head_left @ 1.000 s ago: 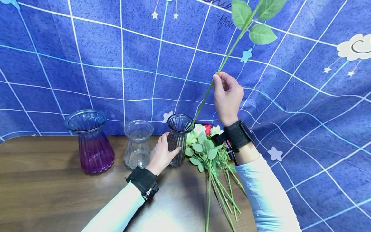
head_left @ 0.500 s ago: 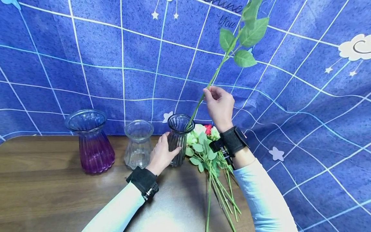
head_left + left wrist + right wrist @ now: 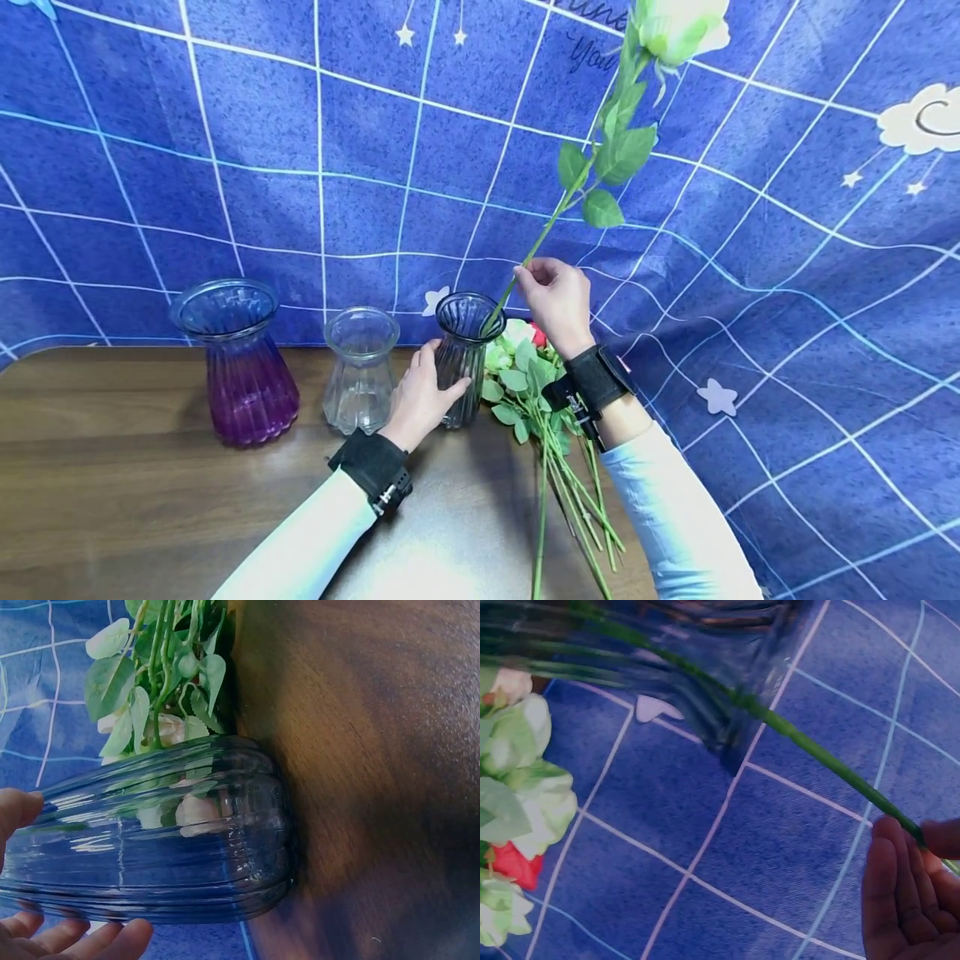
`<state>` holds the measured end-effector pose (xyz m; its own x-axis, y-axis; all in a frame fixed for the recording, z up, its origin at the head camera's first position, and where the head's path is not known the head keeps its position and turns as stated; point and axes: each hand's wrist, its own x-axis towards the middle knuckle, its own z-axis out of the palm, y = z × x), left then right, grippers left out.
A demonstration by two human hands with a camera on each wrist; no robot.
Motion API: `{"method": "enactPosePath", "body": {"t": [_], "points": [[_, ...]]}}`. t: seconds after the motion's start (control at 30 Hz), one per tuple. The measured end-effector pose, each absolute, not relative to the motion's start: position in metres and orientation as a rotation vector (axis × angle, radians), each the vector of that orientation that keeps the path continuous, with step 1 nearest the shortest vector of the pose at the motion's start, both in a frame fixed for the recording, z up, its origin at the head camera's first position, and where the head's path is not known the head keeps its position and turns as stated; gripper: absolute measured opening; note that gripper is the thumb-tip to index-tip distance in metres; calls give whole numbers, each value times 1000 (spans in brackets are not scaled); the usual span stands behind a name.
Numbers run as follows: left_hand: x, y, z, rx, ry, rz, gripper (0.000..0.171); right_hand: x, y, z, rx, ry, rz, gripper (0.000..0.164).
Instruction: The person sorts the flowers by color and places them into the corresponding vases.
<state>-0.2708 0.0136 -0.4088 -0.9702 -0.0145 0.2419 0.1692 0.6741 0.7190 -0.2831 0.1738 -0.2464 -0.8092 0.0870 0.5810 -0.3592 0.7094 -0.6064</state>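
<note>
A dark grey ribbed glass vase [image 3: 459,375] stands upright on the table. My left hand [image 3: 422,398] grips its side, thumb and fingers on opposite faces, as the left wrist view also shows. Between thumb and fingertips, my right hand [image 3: 558,302] pinches the green stem of a white rose [image 3: 678,32]. That rose leans up and to the right, its bloom cut by the top of the head view. Its lower stem [image 3: 817,750] passes through the vase mouth into the glass in the right wrist view. Where the stem's tip ends is hard to make out.
Right of the vase lies a bunch of artificial roses [image 3: 528,375], white and red, stems toward the front edge. On the left stand a clear glass vase [image 3: 358,379] and a larger blue-purple vase [image 3: 247,383]. A blue gridded cloth [image 3: 360,125] hangs behind the table.
My right hand has come down and left with the rose, whose bloom now enters the head view. The stem has slid deeper into the vase. My left hand keeps its place.
</note>
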Motion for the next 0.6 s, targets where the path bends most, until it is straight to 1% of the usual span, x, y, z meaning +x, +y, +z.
{"method": "enactPosePath", "body": {"t": [0.2,0.4,0.6], "points": [[-274,13,-410,-120,-2653,-1179,76,-288,177,-259,197,-2469,918,21],[-279,14,-412,-118,-2635,-1189,75,-296,179,-273,176,-2582,942,20],[-283,14,-413,-111,-2616,-1179,75,-304,177,-285,218,-2632,916,21]]}}
